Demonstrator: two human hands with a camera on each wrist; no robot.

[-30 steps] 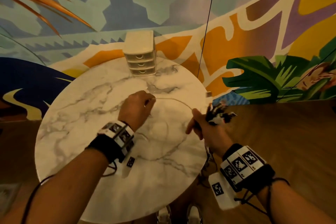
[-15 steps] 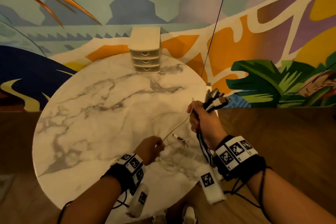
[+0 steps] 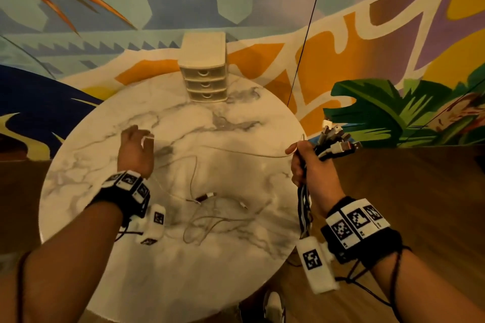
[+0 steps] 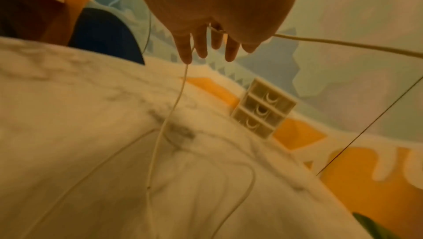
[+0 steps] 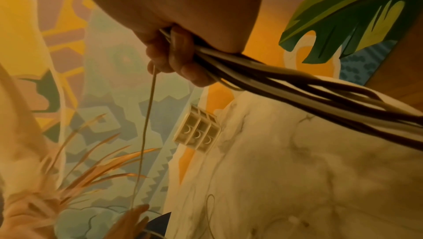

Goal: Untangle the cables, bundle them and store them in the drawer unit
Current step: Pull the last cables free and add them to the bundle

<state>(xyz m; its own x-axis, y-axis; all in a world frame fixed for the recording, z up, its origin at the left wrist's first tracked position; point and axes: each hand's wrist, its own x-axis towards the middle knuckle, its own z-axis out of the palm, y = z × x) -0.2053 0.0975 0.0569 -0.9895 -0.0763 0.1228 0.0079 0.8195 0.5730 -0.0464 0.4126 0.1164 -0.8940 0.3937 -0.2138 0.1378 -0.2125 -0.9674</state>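
My right hand [image 3: 304,162] grips a bundle of black and white cables [image 3: 333,143] at the table's right edge. Their plugs stick up past the fist and the cords hang below it. A thin white cable [image 3: 249,153] runs from that hand across to my left hand [image 3: 136,149], which holds it raised over the table's left half with the fingers [image 4: 201,47] fairly straight. In the left wrist view the cable [image 4: 174,105] drops from the fingertips to the table. More thin cables [image 3: 204,215] lie looped near the front. The cream drawer unit [image 3: 204,71] stands at the far edge, drawers closed.
The round marble table [image 3: 105,217] stands against a painted mural wall, with wooden floor to the right. A thin black cord [image 3: 307,34] hangs in front of the wall past the table's right side. A small plug [image 3: 207,195] lies among the loose cables.
My left hand has moved from the table's front to the far left, drawing the thin white cable out sideways. The right hand stays at the right edge with its bundle.
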